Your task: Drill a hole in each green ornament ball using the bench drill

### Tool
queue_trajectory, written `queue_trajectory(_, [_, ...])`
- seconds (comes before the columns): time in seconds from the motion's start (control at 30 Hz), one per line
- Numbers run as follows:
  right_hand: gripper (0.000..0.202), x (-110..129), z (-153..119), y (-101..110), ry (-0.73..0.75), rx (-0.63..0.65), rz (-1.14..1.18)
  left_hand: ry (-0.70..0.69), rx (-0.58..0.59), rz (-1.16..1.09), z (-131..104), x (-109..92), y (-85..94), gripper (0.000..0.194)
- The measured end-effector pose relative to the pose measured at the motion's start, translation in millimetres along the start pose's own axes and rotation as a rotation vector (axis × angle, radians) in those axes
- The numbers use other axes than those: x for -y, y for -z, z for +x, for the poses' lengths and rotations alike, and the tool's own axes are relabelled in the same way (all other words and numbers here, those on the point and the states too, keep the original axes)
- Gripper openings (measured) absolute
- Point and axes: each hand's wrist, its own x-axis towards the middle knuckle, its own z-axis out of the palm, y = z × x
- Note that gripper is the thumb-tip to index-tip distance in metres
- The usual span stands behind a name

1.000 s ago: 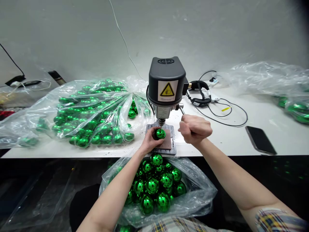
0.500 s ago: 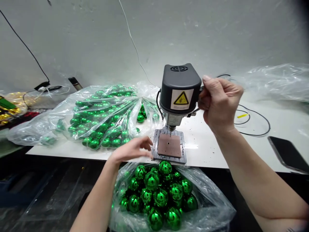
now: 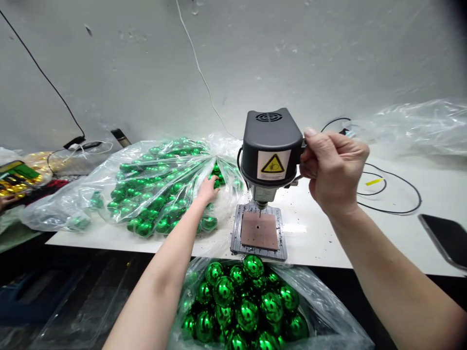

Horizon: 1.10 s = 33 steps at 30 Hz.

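My right hand (image 3: pixel 333 167) is closed around the feed lever at the side of a small black drill press (image 3: pixel 272 136). Under the chuck, a brown square plate (image 3: pixel 259 231) with a small hole lies on the grey slotted base (image 3: pixel 283 248). My left hand (image 3: pixel 209 188) reaches into the mouth of a large clear plastic bag (image 3: pixel 98 170) full of shiny green ball ornaments (image 3: pixel 160 198). Its fingers look stretched out and partly hidden among the balls. Nearer me, below the table edge, an open clear bag (image 3: pixel 328 311) holds more green balls (image 3: pixel 247 313).
A phone (image 3: pixel 445 238) lies at the table's right edge, near a coiled black cable (image 3: pixel 404 212) with a yellow tag. Crumpled clear plastic (image 3: pixel 426 124) sits at the back right. Gold ornaments (image 3: pixel 22 177) and part of another person's hand (image 3: pixel 6 201) show at far left.
My left hand has moved from beside the drill base forward and left into the mouth of the large bag. My right hand stays on the lever. The view has tilted up slightly.
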Motion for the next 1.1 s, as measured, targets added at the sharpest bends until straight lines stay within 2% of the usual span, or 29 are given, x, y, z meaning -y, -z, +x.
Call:
queue_trajectory(0.03, [0.039, -1, 0, 0, 0.008, 0.002, 0.004, 0.000, -0.028, -0.096, -5, -2, 6.5, 0.049])
queue_trajectory(0.1, [0.040, -2, 0, 0, 0.023, 0.006, 0.017, 0.011, -0.043, -0.486, -22, -9, 20.5, 0.050])
queue_trajectory(0.2, [0.039, -3, 1, 0, 0.028, 0.007, 0.023, 0.076, 0.076, -1.237, -56, -23, 38.9, 0.039])
queue_trajectory(0.27, [0.039, -3, 2, 0, 0.012, 0.010, 0.027, 0.149, 0.162, -1.485, -79, -32, 45.9, 0.028])
queue_trajectory(0.33, [0.039, -4, 6, -1, -0.015, 0.018, 0.045, 0.236, 0.209, -1.580, -97, -39, 47.2, 0.025])
queue_trajectory(0.5, [0.041, -7, 18, -3, -0.083, 0.057, 0.086, 0.338, 0.307, -1.591, -123, -49, 30.4, 0.027])
queue_trajectory(0.6, [0.046, -9, 22, -2, -0.092, 0.088, 0.061, 0.343, 0.313, -1.557, -130, -51, 11.0, 0.029])
queue_trajectory(0.7, [0.050, -11, 24, -2, -0.093, 0.110, 0.043, 0.318, 0.296, -1.468, -133, -51, -13.0, 0.041])
queue_trajectory(0.8, [0.049, -12, 24, -2, -0.091, 0.112, 0.027, 0.236, 0.263, -1.329, -133, -50, -36.1, 0.056])
queue_trajectory(0.87, [0.048, -11, 24, -2, -0.092, 0.087, 0.036, 0.143, 0.253, -1.240, -132, -49, -47.6, 0.058])
queue_trajectory(0.97, [0.049, -10, 23, -4, -0.102, 0.068, 0.032, 0.018, 0.272, -1.136, -130, -49, -57.6, 0.057])
queue_trajectory(1.1, [0.050, -5, 22, -6, -0.128, 0.036, 0.069, -0.050, 0.308, -1.044, -129, -51, -63.9, 0.058])
